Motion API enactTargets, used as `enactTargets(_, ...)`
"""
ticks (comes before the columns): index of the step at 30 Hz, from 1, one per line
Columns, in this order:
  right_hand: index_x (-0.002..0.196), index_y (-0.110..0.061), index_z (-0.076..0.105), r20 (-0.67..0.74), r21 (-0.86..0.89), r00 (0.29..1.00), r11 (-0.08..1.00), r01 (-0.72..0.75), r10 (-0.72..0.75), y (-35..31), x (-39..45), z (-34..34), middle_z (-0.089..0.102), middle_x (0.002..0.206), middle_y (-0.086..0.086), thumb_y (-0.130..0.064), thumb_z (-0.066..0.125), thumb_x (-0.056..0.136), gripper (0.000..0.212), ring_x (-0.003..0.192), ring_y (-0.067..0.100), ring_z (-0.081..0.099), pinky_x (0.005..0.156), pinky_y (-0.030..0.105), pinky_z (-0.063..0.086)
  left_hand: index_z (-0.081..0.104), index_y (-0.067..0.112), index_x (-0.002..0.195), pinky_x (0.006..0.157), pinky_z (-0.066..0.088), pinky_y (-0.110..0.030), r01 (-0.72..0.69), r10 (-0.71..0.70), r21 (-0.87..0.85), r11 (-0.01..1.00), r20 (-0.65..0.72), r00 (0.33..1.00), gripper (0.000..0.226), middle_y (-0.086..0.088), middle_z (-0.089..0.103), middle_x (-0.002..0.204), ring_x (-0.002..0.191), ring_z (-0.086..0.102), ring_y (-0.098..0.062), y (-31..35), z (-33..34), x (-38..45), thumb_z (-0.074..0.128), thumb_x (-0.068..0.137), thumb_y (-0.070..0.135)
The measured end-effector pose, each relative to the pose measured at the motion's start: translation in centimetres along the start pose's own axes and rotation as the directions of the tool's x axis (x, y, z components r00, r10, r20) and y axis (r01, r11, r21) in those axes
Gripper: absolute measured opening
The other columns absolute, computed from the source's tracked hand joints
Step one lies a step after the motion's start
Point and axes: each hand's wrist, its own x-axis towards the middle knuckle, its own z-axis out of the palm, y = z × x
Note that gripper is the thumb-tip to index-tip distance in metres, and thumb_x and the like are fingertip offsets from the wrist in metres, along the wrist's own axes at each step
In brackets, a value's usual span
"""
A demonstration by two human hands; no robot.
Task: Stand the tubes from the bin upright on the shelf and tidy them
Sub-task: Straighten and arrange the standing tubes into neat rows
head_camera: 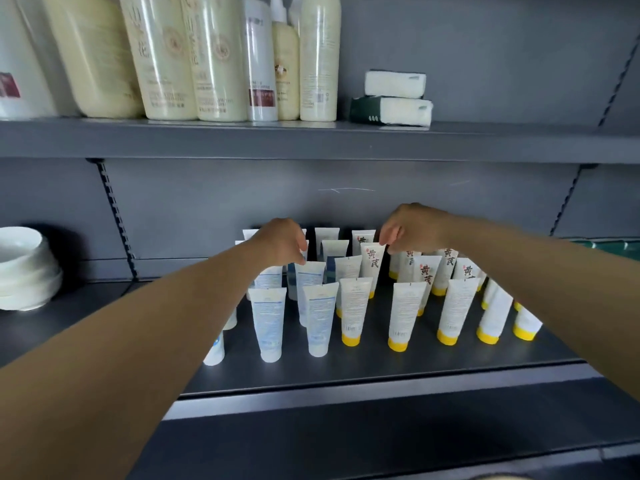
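Observation:
Several white tubes stand cap-down in rows on the dark grey shelf [381, 362]. Those on the left have white caps and blue print [268, 323]; those on the right have yellow caps [403, 315]. My left hand [280, 242] reaches into the left rows, its fingertips pinching the top edge of a blue-print tube [310, 277]. My right hand [405, 230] is over the middle rows and pinches the top edge of a yellow-cap tube with red characters [372, 263]. The bin is out of view.
A stack of white bowls [24, 268] sits at the left end of the same shelf. The shelf above holds tall cream bottles [214, 57] and two stacked sponge packs [393, 98]. A green object [609, 245] shows at the far right edge.

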Motion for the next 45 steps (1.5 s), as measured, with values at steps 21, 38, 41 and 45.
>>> enactTargets(21, 0.108, -0.013, 0.069, 0.168, -0.019, 0.970, 0.983, 0.183, -0.177, 1.4, 11.8, 5.7, 0.068, 0.109, -0.001, -0.011, 0.068, 0.083, 0.025, 0.101, 0.016, 0.063, 0.092, 0.030, 0.051, 0.072, 0.000, 0.094, 0.073, 0.046, -0.027, -0.054, -0.001, 0.168, 0.984, 0.314, 0.950, 0.023, -0.014, 0.071, 0.100, 0.077, 0.058, -0.018, -1.6, 3.6, 8.0, 0.071, 0.079, 0.017)
enactTargets(38, 0.094, -0.010, 0.073, 0.198, -0.086, 0.973, 0.987, 0.136, -0.116, 1.1, 12.3, 6.4, 0.071, 0.093, 0.002, -0.010, 0.064, 0.085, 0.013, 0.079, 0.012, 0.061, 0.071, 0.018, 0.047, 0.071, 0.001, 0.097, 0.084, 0.053, -0.033, -0.022, -0.012, 0.139, 0.990, 0.237, 0.972, 0.025, -0.012, 0.072, 0.099, 0.094, 0.067, -0.026, -2.2, 4.3, 7.8, 0.070, 0.082, 0.021)
enactTargets(41, 0.097, -0.005, 0.071, 0.212, -0.096, 0.976, 0.994, 0.061, -0.039, 1.5, 11.9, 6.3, 0.068, 0.078, 0.004, -0.010, 0.063, 0.085, 0.015, 0.059, 0.007, 0.055, 0.057, 0.015, 0.043, 0.071, 0.003, 0.100, 0.086, 0.053, -0.034, -0.021, -0.014, 0.147, 0.989, 0.230, 0.973, 0.026, -0.009, 0.072, 0.101, 0.095, 0.066, -0.024, -2.4, 4.5, 7.9, 0.070, 0.082, 0.021)
enactTargets(45, 0.104, -0.009, 0.063, 0.215, -0.068, 0.976, 0.997, -0.031, 0.045, 1.5, 11.4, 6.0, 0.069, 0.080, 0.008, -0.002, 0.063, 0.083, 0.023, 0.061, 0.013, 0.062, 0.061, 0.023, 0.051, 0.071, 0.003, 0.098, 0.083, 0.053, -0.033, -0.006, -0.024, 0.134, 0.991, 0.221, 0.975, 0.024, -0.010, 0.072, 0.099, 0.093, 0.066, -0.025, -2.5, 4.6, 8.0, 0.071, 0.081, 0.020)
